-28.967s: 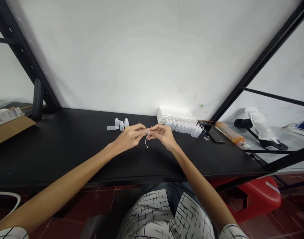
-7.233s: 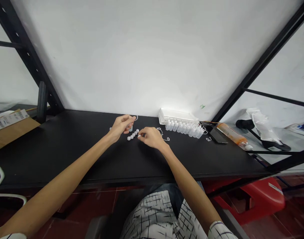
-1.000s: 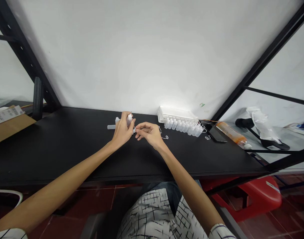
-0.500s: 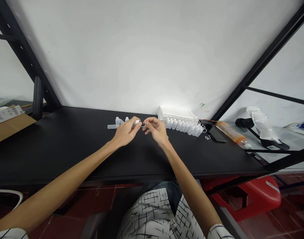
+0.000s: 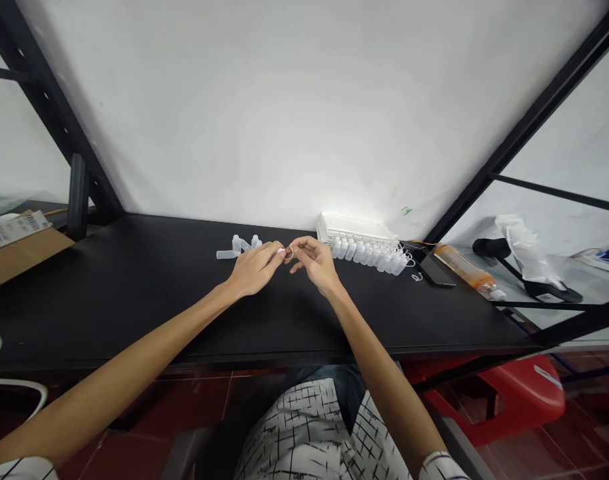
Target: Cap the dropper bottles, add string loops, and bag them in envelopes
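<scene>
Over the middle of the black table (image 5: pixel 149 293), my left hand (image 5: pixel 257 268) is closed around a small white bottle, mostly hidden by its fingers. Close against it, my right hand (image 5: pixel 314 261) pinches a thin white loop (image 5: pixel 290 255) between thumb and forefinger. Just left of my left hand lie a few loose translucent bottles (image 5: pixel 228 254). A row of several small bottles with white loops (image 5: pixel 367 253) lies to the right of my right hand, in front of a white stack (image 5: pixel 354 229).
A phone (image 5: pixel 436 270) and an orange-labelled bottle (image 5: pixel 463 267) lie at the right. One loose white loop (image 5: pixel 417 277) is beside the phone. At far left is a cardboard box (image 5: pixel 27 257). Black metal frame posts stand at both sides; a red stool (image 5: pixel 529 393) is below right.
The fingertips of both hands have come closer together around the loop. The white bottle top that showed at my left fingertips is now mostly covered.
</scene>
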Tool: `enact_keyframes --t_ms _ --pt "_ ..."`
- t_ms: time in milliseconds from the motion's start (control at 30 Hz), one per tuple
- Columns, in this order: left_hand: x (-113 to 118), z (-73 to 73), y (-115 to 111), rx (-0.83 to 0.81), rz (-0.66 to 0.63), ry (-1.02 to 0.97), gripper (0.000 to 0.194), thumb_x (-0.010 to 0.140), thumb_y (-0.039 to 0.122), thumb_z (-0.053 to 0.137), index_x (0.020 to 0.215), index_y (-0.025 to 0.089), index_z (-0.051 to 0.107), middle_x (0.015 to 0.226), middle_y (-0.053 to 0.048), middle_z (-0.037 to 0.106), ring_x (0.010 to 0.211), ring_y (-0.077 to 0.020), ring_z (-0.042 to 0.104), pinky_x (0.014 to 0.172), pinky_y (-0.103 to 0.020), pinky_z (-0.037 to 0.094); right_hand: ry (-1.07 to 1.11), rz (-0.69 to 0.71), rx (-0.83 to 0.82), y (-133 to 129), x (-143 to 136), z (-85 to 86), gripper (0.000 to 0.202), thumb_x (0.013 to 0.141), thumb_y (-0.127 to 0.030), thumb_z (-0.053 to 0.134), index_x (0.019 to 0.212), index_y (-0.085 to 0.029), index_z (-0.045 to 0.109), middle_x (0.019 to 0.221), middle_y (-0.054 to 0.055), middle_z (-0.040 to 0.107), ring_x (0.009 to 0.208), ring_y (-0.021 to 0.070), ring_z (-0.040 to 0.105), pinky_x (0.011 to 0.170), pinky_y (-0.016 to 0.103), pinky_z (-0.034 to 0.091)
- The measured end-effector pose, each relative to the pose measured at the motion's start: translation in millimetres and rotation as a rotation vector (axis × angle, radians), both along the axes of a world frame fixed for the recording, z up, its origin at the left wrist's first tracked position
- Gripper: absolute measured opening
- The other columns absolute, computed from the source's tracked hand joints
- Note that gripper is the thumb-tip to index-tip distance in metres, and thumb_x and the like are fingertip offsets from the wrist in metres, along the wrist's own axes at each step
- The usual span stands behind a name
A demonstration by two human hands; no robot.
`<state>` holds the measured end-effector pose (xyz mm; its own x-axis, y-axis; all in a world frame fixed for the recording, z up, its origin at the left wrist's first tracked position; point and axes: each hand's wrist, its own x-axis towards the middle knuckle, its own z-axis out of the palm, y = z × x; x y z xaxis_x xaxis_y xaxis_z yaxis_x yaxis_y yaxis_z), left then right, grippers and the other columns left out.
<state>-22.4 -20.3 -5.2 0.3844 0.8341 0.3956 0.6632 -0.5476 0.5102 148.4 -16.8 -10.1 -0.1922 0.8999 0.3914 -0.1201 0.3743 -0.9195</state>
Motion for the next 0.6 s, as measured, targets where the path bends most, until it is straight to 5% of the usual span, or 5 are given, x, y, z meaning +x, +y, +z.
enact_keyframes --t_ms 600 --pt "-1.0 -3.6 3.0 0.007 -0.002 -0.012 0.04 0.101 0.045 0.028 0.09 0.02 0.058 0.084 -0.002 0.062 0.079 -0.0197 0.056 0.073 -0.034 0.043 -0.043 -0.026 0.003 3.3 -1.0 -3.4 0.023 0.079 -0.039 0.067 0.085 -0.018 0.06 0.078 0.002 0.064 0.069 0.0137 0.065 0.052 0.023 0.054"
